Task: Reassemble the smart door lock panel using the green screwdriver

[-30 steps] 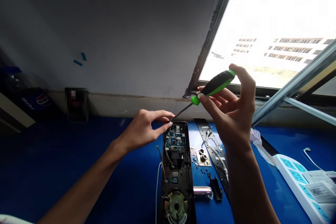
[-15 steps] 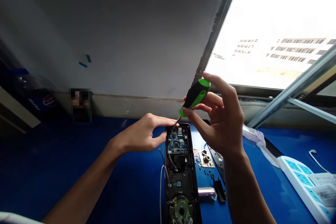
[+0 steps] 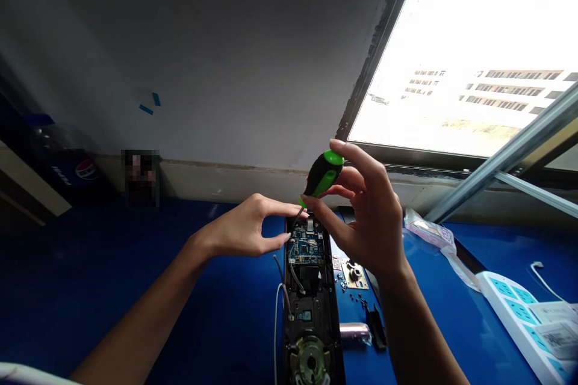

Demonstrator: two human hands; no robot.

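My right hand (image 3: pixel 368 210) is closed round the black and green handle of a screwdriver (image 3: pixel 324 175). Its shaft slants down to the left, the tip near the upper left corner of a blue circuit board (image 3: pixel 306 246); the exact spot of the tip is hard to make out. That board lies in a long black device housing (image 3: pixel 316 298), perhaps an electronic door lock, with a round metal part (image 3: pixel 310 361) near me. At the housing's far left corner, my left hand (image 3: pixel 246 225) steadies it, fingers over the far edge and thumb at the left edge. Grey cables (image 3: pixel 276 319) hang out on the left.
Right of the housing lie a small plate with a round part (image 3: pixel 354 274), loose screws (image 3: pixel 359 299), a black piece (image 3: pixel 376 328) and a wrapped cylinder (image 3: pixel 355 333). A power strip (image 3: pixel 515 307) is farther right. A cola bottle (image 3: pixel 67 162) stands far left by the wall.
My right hand and the screwdriver have shifted left and slightly down, the handle lower than before. The left thumb has moved slightly onto the housing's edge.
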